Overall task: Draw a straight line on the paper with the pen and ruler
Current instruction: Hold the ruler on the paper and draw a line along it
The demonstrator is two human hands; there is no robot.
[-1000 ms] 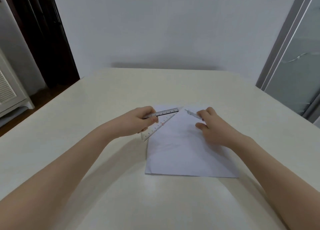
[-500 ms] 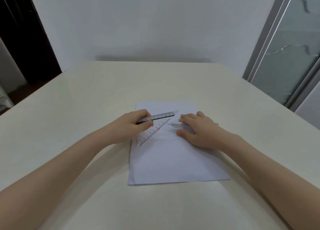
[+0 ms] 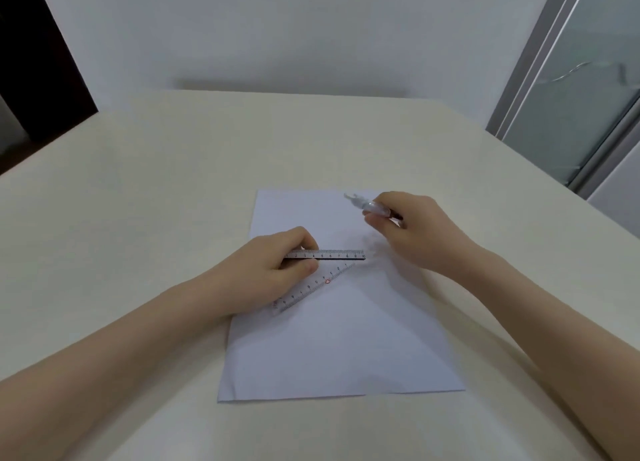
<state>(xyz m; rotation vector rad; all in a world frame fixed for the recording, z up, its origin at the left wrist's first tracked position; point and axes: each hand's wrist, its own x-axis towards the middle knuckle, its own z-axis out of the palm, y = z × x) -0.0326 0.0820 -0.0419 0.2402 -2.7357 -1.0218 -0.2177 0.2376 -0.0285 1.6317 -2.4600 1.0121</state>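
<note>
A white sheet of paper [image 3: 339, 339] lies in the middle of the cream table [image 3: 173, 200]. A clear triangular ruler [image 3: 325, 270] rests flat on the sheet's upper left part, its top edge running left to right. My left hand [image 3: 273, 270] pinches the ruler's left corner and holds it down. My right hand [image 3: 412, 232] hovers over the sheet's upper right corner and grips a clear pen [image 3: 363, 206], which points up and to the left, off the paper. The pen is blurred.
A white wall [image 3: 294, 37] stands behind the table's far edge. A glass door with a grey metal frame [image 3: 540, 62] is at the right. A dark doorway [image 3: 31, 62] is at the left.
My right hand has picked the pen up from the paper and lifted it toward the sheet's upper right. The left hand still holds the ruler. The camera has tilted down.
</note>
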